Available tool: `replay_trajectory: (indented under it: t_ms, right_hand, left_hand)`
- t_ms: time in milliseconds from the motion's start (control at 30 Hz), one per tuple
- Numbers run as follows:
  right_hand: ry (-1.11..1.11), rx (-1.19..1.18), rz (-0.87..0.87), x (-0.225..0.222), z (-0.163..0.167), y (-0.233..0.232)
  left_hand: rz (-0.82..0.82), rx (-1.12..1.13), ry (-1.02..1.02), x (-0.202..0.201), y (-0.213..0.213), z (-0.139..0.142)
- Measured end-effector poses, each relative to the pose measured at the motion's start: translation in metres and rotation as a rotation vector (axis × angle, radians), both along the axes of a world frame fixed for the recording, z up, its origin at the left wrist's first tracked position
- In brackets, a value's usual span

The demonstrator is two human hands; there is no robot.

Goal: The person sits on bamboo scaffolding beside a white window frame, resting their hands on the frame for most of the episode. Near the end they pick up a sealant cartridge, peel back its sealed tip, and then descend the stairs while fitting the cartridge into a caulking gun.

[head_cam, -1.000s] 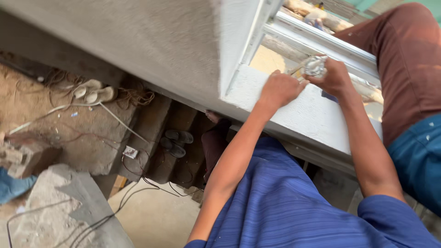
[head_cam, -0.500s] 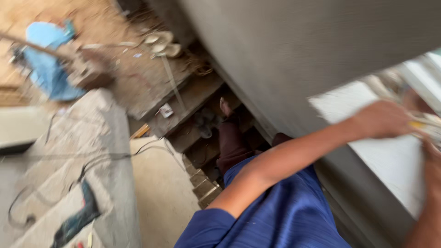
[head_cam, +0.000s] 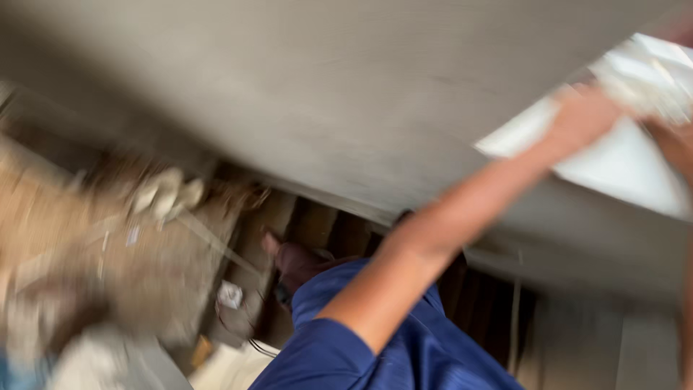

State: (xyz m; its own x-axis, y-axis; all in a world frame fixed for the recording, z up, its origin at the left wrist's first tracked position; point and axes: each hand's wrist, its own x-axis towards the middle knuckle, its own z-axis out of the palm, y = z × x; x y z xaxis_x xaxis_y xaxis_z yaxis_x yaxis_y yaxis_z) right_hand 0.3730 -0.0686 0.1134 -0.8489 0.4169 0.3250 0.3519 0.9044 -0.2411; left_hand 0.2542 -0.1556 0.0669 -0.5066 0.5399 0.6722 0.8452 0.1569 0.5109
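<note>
Heavy blur right now, the head is swinging. Compared with a second ago the view has dropped away from the window frame [head_cam: 621,166] and swept across the grey wall [head_cam: 325,94]; half a second ago it was swinging the same way, and now the frame sits squeezed into the upper right corner.

Left hand [head_cam: 588,115] is up on the white frame, arm stretched long from the blue shirt [head_cam: 404,354]. It looks pressed against the frame, but I cannot tell whether the fingers are curled around anything; the smear wipes them out. Right hand [head_cam: 668,141] is just beside the left one, at the picture's edge, mostly cut off. A pale, crumpled-looking thing [head_cam: 642,83] sits just above and between the two hands, touching or nearly touching both. A second ago the right hand held a small clear object there; whether this is the same one, and whether the right hand grips it now, I cannot tell.

So the hands have stayed close together on the frame while only the head has turned. My read: the work at the frame goes on, and the glance is wandering.

Far below the hands, dark wooden steps [head_cam: 317,231], a dusty floor [head_cam: 144,260] with cables, and pale lumps [head_cam: 166,195] well away to the left.
</note>
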Motion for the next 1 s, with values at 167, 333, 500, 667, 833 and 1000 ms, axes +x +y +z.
replay_trajectory:
  t_ms: [167, 333, 500, 667, 833, 1000]
  right_hand:
    - [0.004, 0.058, -0.186, -0.011, 0.04, -0.048]
    - [0.011, 0.044, -0.273, -0.023, 0.052, -0.054]
    - [0.166, -0.132, -0.238, -0.01, 0.039, -0.033]
    - [0.557, -0.354, -0.089, 0.019, 0.018, -0.026]
    - [0.772, -0.341, -0.085, 0.062, 0.031, -0.028]
    - [0.873, -0.229, -0.12, 0.11, 0.07, -0.07]
  left_hand:
    - [-0.263, -0.216, -0.211, 0.005, -0.023, 0.012]
    - [-0.603, -0.04, -0.336, -0.004, -0.048, 0.016]
    - [-0.587, -0.306, 0.039, 0.01, -0.136, 0.044]
    - [-1.103, 0.099, 0.467, -0.023, -0.261, 0.065]
    - [-1.056, 0.047, 0.568, -0.097, -0.314, 0.059]
    - [-0.766, 0.091, 0.577, -0.173, -0.369, 0.042]
